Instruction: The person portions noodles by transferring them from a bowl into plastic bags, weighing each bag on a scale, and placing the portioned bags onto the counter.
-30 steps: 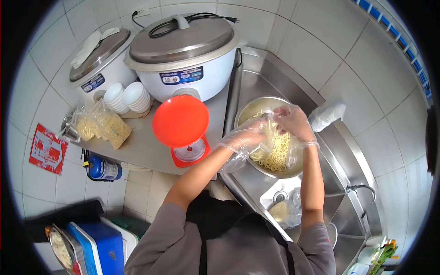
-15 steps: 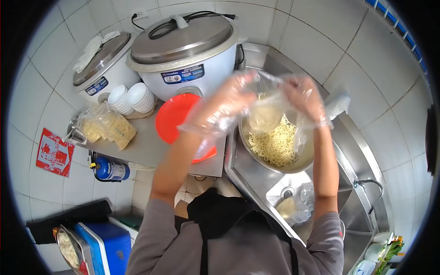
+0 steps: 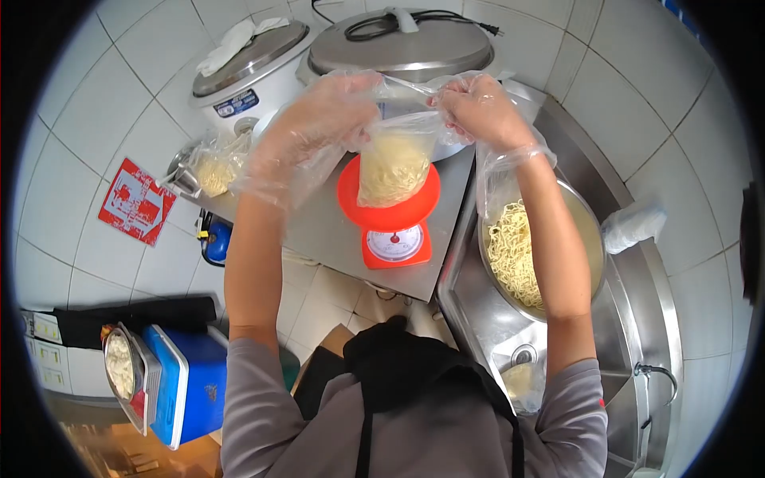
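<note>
A clear plastic bag of noodles (image 3: 396,163) hangs at or just above the red pan (image 3: 390,213) of a kitchen scale (image 3: 396,245); contact is hard to tell. My left hand (image 3: 335,115), in a loose clear glove and partly blurred, has its fingers closed on the bag's upper left edge. On the upper right edge, the gloved fingers of my right hand (image 3: 482,111) pinch the plastic. Loose yellow noodles (image 3: 514,255) lie in a large metal bowl (image 3: 586,231) below my right forearm.
Two large cookers, one silver-lidded (image 3: 398,52) and one with a cloth on its lid (image 3: 263,60), stand behind. Another noodle bag (image 3: 215,174) is on the counter's left. The sink's faucet (image 3: 661,374) is at the right, a blue cooler (image 3: 195,386) at lower left.
Both hands have moved left from over the bowl to the scale, carrying the noodle bag between them. The view has shifted, so the counter sits farther right.
</note>
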The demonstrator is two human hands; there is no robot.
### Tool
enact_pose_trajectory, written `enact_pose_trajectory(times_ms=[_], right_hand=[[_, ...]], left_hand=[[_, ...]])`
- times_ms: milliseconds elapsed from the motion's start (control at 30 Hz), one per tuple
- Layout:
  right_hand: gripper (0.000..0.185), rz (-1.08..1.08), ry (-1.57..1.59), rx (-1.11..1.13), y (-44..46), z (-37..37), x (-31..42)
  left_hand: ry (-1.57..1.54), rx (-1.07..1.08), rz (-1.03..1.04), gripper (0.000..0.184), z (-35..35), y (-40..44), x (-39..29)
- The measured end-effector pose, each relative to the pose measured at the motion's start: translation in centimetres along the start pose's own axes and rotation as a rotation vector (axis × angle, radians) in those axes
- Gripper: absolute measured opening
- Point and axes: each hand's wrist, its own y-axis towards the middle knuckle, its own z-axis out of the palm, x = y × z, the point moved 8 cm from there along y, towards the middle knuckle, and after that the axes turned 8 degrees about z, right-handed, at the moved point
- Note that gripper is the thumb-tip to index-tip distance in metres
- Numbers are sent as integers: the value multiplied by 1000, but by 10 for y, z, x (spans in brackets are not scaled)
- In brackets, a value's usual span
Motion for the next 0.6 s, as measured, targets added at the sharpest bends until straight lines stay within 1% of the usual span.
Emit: enact_pose_trajectory(times_ms=[33, 100, 133, 200, 233, 267, 333, 400, 467, 567, 600], right_hand=[[29, -11, 9, 50, -2, 5, -1], [30, -39, 24, 137, -10, 8, -1], [32, -31, -16, 108, -15, 1, -8], [35, -20, -103, 50, -29, -24, -30], [37, 67, -145, 65, -40, -31, -51], [40, 153, -187, 81, -51, -38, -78], [43, 341, -491, 144, -64, -44, -187], [45, 275, -922, 54, -102, -42, -251], [43, 298, -832, 52, -133, -29, -307], [36, 360, -850, -18, -149, -15, -325], [34, 344, -854, -38, -151, -11, -337]], left_hand=[[-23, 13, -33, 59, -2, -2, 11], [-73, -3, -13, 60, -9, -3, 26], [-97, -10, 3, 60, -12, -3, 29], [-126, -113, -42, 60, -13, -10, 27], [-141, -165, -65, 60, -14, -14, 27], [-127, -129, -65, 58, -16, -13, 30], [-98, -51, -73, 56, -24, -11, 41], [-64, -78, -71, 52, -34, -7, 53], [-14, -82, -67, 50, -40, -4, 56], [62, -58, -57, 48, -44, -2, 56], [70, -46, -50, 49, -44, -1, 54]])
